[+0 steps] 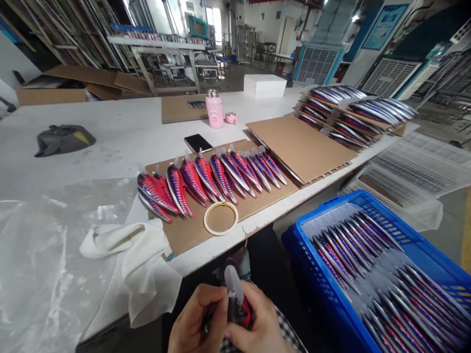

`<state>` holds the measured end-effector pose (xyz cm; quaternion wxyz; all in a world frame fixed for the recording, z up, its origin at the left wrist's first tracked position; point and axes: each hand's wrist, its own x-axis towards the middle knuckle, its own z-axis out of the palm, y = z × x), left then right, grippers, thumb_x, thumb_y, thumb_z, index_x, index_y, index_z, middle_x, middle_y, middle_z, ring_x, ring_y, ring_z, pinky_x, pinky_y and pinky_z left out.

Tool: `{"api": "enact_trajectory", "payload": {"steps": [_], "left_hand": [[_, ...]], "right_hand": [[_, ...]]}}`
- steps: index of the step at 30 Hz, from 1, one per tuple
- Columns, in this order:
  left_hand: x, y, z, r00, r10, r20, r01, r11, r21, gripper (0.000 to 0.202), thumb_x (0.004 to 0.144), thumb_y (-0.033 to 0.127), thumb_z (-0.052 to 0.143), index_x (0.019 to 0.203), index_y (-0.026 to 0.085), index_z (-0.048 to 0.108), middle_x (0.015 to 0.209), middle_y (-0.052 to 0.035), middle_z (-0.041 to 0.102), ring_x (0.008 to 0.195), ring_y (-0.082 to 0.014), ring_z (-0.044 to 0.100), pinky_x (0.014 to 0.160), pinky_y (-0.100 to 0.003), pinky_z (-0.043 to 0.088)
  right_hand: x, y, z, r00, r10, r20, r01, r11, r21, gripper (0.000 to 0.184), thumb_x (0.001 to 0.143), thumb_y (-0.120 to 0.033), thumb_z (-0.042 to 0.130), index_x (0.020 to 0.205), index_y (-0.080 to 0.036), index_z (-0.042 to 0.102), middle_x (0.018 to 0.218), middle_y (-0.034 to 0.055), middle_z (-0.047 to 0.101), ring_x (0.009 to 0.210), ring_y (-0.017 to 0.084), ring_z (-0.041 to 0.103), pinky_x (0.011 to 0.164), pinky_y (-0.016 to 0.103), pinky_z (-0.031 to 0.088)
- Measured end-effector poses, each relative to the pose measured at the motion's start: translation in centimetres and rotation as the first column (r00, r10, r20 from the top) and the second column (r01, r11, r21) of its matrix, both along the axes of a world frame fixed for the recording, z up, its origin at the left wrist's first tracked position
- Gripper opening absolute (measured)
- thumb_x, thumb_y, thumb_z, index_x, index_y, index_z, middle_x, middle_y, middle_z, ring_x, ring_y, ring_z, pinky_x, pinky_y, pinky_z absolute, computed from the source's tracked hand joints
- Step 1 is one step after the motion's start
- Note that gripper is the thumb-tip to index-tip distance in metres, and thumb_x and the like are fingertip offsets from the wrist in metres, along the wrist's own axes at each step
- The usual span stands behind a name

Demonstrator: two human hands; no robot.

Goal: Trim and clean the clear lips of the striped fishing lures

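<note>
Low in front of me, over my lap, a fishing lure (239,310) with a clear plastic lip (233,280) points lip-up between my hands. My right hand (261,321) is wrapped round its red and dark body. My left hand (200,318) pinches with thumb and forefinger at the base of the lip; its other fingers are curled. Ahead, a row of red and purple striped lures (195,179) lies on a cardboard sheet (191,233) along the table edge. Beside the row lies a thin roll of tape (221,219).
To the right stands a blue crate (294,245) with many lures inside. Stacked cardboard (305,147) and layered lures (382,110) lie behind it. A white cloth (136,250), plastic sheeting (44,260), phone (197,143) and pink bottle (214,110) are on the table.
</note>
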<state>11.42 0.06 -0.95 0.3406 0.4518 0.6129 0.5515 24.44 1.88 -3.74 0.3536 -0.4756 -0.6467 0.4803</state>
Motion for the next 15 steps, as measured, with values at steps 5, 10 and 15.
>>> {"api": "enact_trajectory", "payload": {"steps": [5, 10, 15], "left_hand": [[-0.8, 0.2, -0.3, 0.985, -0.15, -0.087, 0.15, 0.989, -0.011, 0.008, 0.081, 0.025, 0.064, 0.088, 0.024, 0.068, 0.075, 0.0017, 0.069, 0.064, -0.014, 0.066, 0.061, -0.018, 0.054], [-1.3, 0.8, -0.2, 0.94, -0.144, -0.308, 0.171, 0.983, 0.062, 0.015, 0.079, 0.02, 0.066, 0.092, 0.027, 0.069, 0.086, 0.0002, 0.07, 0.073, -0.0151, 0.068, 0.066, -0.019, 0.055], [-1.6, 0.9, -1.1, 0.967, -0.137, -0.215, 0.131, 0.991, -0.041, 0.002, 0.081, 0.024, 0.063, 0.081, 0.024, 0.065, 0.073, 0.0011, 0.065, 0.063, -0.0136, 0.063, 0.059, -0.019, 0.052]], "right_hand": [[0.0, 0.0, -0.3, 1.0, -0.013, -0.003, 0.013, 0.999, -0.049, 0.056, 0.055, -0.011, 0.079, 0.11, -0.021, 0.067, 0.099, 0.0049, 0.072, 0.091, 0.025, 0.066, 0.081, 0.029, 0.05], [0.0, 0.1, 0.2, 0.998, -0.019, -0.063, 0.012, 0.995, -0.098, 0.052, 0.058, -0.016, 0.078, 0.108, -0.021, 0.067, 0.094, 0.0021, 0.071, 0.083, 0.022, 0.064, 0.078, 0.027, 0.05], [-0.2, 0.4, 1.3, 0.999, 0.016, -0.044, -0.021, 0.992, -0.126, 0.051, 0.056, -0.007, 0.073, 0.104, -0.022, 0.068, 0.091, -0.0004, 0.069, 0.08, 0.02, 0.061, 0.078, 0.026, 0.047]]}}
